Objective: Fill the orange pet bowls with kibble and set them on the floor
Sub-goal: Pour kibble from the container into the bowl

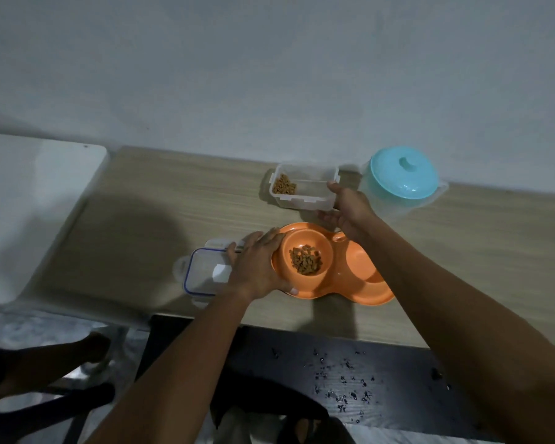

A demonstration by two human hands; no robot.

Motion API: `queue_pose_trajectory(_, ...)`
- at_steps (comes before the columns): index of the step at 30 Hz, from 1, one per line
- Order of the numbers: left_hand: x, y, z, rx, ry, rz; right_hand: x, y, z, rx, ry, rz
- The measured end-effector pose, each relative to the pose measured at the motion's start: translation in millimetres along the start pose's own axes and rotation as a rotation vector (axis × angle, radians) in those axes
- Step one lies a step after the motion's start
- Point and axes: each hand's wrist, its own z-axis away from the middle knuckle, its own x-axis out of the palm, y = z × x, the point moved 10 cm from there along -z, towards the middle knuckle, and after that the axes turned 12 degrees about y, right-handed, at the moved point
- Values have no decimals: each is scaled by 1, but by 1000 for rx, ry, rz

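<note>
Kibble (305, 260) lies heaped in the left well of the orange double pet bowl (359, 283), which sits on the wooden table (141, 219) near its front edge; the right well shows only bare orange plastic. The left hand (257, 267) grips the bowl's left rim, fingers laid over the top and thumb tip tucked under the near edge. Behind the bowl stands a clear plastic container (308, 200) with a smaller kibble pile (284, 184) in its left corner. The right hand (350, 208) wraps the container's right end, thumb on the rim; whether it grips I cannot tell. A blue-sealed clear lid (199, 274) lies just left of the bowl, partly under the left hand. A teal-lidded pitcher (404, 177) stands right of the container.
</note>
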Motion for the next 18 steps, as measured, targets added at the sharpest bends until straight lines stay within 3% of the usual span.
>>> queue_pose_trajectory(8,3,-5,-1,3,6,2,22,1,-15,60,-51,-14)
queue_pose_trajectory(18,2,-3,-1,6,-12,-5,16,2,-29,-23,79,-35)
